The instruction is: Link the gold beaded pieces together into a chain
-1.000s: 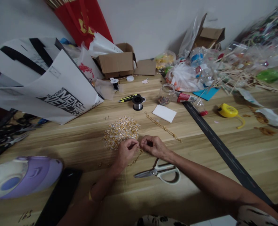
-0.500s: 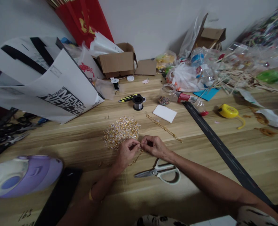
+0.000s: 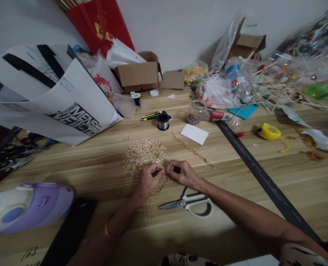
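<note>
My left hand (image 3: 149, 180) and my right hand (image 3: 182, 173) meet over the table, thumb and forefinger of each pinched, fingertips almost touching. A thin gold chain (image 3: 160, 187) runs down from the pinched fingertips and lies partly behind my left hand; the tiny part between the fingers is hard to make out. Just beyond my left hand is a pile of gold and clear beaded pieces (image 3: 144, 153). A second gold chain (image 3: 193, 149) lies stretched out beyond my right hand. Scissors (image 3: 186, 203) with white handles rest below my right wrist.
Behind the bead pile stand a wire spool (image 3: 163, 122), a yellow-black cutter knife (image 3: 152, 115) and a jar of beads (image 3: 195, 111). A white card (image 3: 194, 133) lies nearby. A yellow tape measure (image 3: 269, 131) sits right, a large paper bag (image 3: 77, 111) left, pliers (image 3: 11, 164) at far left.
</note>
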The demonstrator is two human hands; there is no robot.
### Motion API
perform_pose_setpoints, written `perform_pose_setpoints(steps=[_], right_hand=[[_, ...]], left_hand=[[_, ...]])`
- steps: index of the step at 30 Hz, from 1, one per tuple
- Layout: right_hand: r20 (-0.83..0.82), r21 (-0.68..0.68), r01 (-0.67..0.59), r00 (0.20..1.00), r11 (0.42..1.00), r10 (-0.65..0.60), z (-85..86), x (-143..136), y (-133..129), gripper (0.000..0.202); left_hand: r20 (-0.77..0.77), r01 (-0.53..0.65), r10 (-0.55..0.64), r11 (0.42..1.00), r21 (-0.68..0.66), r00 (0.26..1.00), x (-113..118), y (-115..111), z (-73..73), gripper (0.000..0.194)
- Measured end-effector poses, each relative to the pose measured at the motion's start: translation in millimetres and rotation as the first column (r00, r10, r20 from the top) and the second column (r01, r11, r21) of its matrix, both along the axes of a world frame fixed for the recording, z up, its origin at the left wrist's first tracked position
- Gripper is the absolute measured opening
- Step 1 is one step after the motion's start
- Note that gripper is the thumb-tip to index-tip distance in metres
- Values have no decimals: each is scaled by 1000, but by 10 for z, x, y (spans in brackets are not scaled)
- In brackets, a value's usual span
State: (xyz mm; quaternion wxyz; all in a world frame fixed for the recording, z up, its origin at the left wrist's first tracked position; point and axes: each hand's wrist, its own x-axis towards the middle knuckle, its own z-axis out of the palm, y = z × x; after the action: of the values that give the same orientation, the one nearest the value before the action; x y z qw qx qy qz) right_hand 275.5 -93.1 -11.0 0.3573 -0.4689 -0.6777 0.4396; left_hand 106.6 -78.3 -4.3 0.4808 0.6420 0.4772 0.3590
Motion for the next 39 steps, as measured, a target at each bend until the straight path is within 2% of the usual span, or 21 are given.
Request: perform_pose_setpoints(steps=[11, 28, 39], right_hand=[[-9, 8, 3, 1000, 1000, -3, 22, -2, 5, 9], [-3, 6, 7, 1000, 1000, -7, 11, 1, 9, 9], [-7, 0, 25, 1000, 1000, -25, 15, -5, 4, 9]], left_hand=[[-85, 10, -5, 999, 54, 996, -16, -11, -35, 8], [-104, 18, -13, 999, 48, 994, -23, -21, -48, 9], [-34, 29, -29, 999, 15, 999, -14, -18, -56, 7]])
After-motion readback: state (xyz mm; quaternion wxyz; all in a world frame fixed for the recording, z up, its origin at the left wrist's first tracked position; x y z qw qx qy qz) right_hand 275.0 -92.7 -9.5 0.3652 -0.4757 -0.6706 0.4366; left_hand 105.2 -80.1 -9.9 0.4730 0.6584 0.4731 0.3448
